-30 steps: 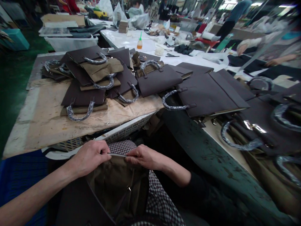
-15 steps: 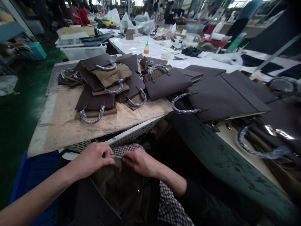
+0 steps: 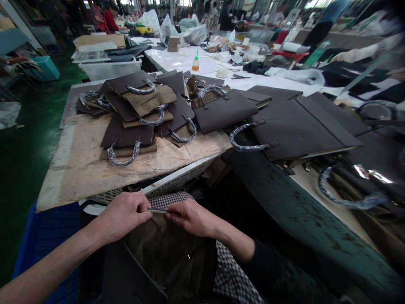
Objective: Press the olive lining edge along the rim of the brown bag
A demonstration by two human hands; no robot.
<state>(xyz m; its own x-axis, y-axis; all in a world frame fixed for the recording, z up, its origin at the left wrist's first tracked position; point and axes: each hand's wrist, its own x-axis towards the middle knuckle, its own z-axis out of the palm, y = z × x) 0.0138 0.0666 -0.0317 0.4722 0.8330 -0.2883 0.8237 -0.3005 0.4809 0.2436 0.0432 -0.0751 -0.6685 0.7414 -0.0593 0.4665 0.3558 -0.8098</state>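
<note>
A dark brown handbag (image 3: 127, 274) lies open on my lap, its olive-brown lining (image 3: 156, 251) facing up. My left hand (image 3: 126, 214) pinches the bag's upper edge between thumb and fingers. A short way to the right, my right hand (image 3: 191, 218) grips the same edge, thumb on top. A thin strip of the edge shows between the two hands. Inside the lining a small metal fitting (image 3: 186, 256) glints. Under the bag is black-and-white checked cloth (image 3: 233, 275).
Several dark handbags (image 3: 224, 111) with plastic-wrapped handles are piled on a brown-covered table (image 3: 80, 169). More bags (image 3: 304, 126) lie at the right above a green curved panel (image 3: 284, 198). Below are a white basket (image 3: 180, 175) and a blue crate (image 3: 43, 246). People work in the background.
Both hands keep their hold on the bag's edge. My right forearm has shifted slightly to the right, and the view has moved a little. At the far right, a person's arm and hand now show.
</note>
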